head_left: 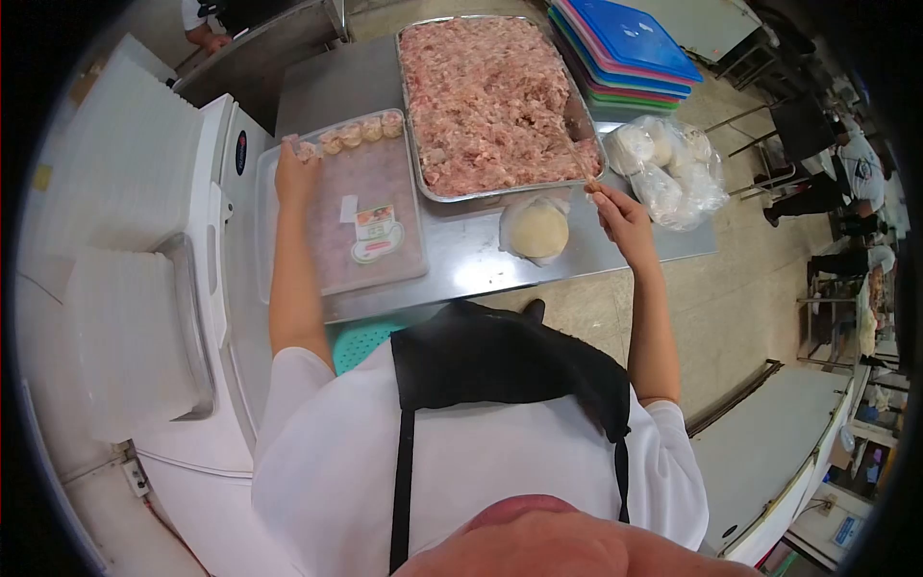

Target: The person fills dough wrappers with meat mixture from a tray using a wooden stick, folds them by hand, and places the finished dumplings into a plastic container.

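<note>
My left hand (296, 175) is at the far left corner of a clear plastic tray (336, 279), its fingers closed around a small dumpling (308, 151). Several filled dumplings (363, 131) sit in a row along the tray's far edge. My right hand (625, 223) grips a thin spatula-like tool (581, 159), which slants over the near right corner of a metal pan (452, 197) heaped with ground meat (486, 96). Just left of that hand, a stack of round dough wrappers (539, 232) rests on plastic at the front of the steel table (471, 260).
Plastic bags of dough wrappers (673, 168) lie at the table's right end. Behind them stands a stack of coloured lids (625, 48). A white freezer (216, 288) borders the left side. A label (375, 231) shows through the tray. Other people (856, 173) are farther right.
</note>
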Action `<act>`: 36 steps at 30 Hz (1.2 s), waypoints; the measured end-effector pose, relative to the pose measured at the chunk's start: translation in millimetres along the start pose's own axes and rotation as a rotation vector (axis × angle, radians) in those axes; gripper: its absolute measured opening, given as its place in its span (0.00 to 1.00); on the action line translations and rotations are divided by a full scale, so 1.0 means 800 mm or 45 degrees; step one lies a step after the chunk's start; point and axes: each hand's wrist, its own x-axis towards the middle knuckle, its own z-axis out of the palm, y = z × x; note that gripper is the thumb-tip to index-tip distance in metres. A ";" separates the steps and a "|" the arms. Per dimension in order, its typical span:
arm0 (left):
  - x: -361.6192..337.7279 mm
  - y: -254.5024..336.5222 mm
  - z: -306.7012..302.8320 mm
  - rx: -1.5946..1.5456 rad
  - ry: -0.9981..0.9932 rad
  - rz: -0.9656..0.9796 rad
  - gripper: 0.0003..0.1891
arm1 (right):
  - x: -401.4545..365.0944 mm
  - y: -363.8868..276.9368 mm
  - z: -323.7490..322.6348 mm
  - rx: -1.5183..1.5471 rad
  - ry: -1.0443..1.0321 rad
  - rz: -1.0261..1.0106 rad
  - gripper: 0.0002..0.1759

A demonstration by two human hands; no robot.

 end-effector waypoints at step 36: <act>-0.263 0.361 0.134 -0.667 -0.702 0.276 0.07 | 0.166 0.032 -0.038 -1.328 -0.471 -1.221 0.12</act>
